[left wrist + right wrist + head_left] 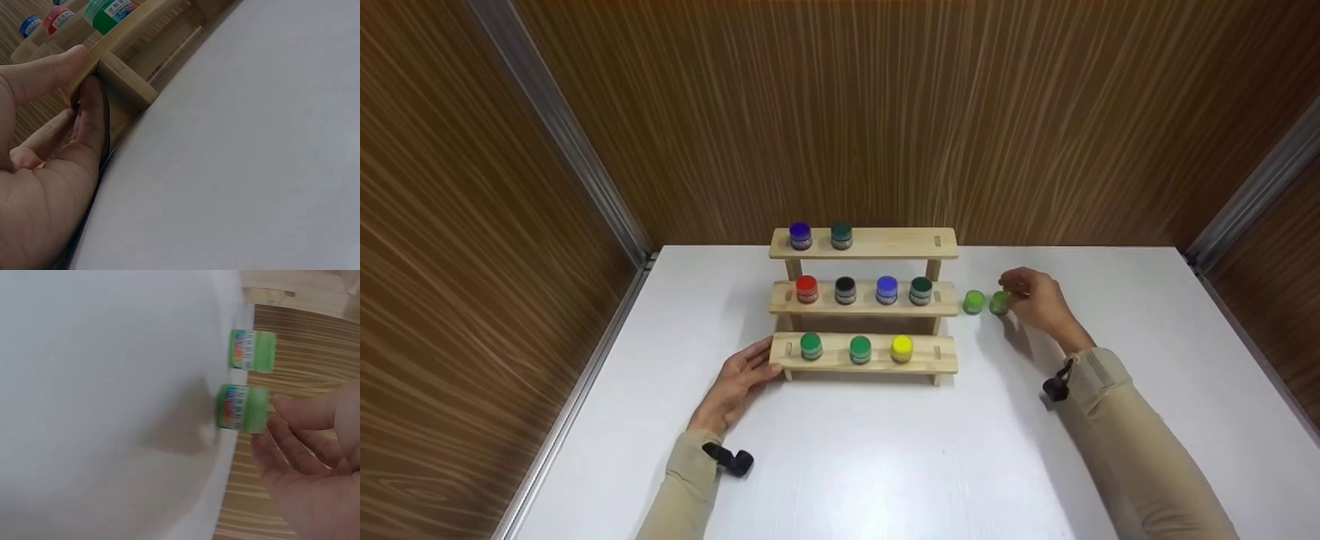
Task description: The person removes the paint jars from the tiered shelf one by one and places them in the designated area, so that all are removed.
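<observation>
Though lidded, two light-green jars point(243, 408), one near the right fingers point(312, 412).

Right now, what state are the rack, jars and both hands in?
Rack: standing upright
Top-tier jars: two, upright, lidded
Middle-tier jars: four, upright, lidded
Bottom-tier jars: three, upright, lidded
Inner light green jar: standing on the table, lidded
Outer light green jar: lidded, whether held unclear
Left hand: gripping the rack
Right hand: beside the outer light green jar
</observation>
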Demonstrator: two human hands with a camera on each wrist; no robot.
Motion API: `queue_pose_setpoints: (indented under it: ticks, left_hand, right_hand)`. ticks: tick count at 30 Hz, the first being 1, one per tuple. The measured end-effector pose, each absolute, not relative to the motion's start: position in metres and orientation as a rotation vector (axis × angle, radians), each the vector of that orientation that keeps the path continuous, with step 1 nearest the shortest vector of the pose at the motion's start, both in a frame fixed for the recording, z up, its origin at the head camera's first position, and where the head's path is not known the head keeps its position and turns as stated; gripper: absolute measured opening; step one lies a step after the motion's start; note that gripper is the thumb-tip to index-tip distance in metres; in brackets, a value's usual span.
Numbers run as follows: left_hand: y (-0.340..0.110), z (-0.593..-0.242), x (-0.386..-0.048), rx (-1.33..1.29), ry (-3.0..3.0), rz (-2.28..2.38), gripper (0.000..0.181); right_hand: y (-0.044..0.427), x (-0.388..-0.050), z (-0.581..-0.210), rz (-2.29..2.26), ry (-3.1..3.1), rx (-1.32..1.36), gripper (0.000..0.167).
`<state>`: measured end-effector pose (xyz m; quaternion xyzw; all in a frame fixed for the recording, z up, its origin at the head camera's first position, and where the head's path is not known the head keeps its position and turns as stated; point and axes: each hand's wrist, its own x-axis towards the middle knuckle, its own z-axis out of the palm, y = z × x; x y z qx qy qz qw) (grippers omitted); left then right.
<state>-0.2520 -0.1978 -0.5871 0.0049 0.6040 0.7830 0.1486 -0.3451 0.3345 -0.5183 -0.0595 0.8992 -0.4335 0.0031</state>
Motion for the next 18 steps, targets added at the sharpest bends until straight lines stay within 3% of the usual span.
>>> queue_pose_setpoints:
  ticks: [18]
  left_hand:
    - [-0.197, -0.586, -0.252, 0.022, 1.728, 2.259, 0.076]
  right_hand:
    - [0.314, -0.347, -0.46, -1.418, 2.892, -0.287, 0.038]
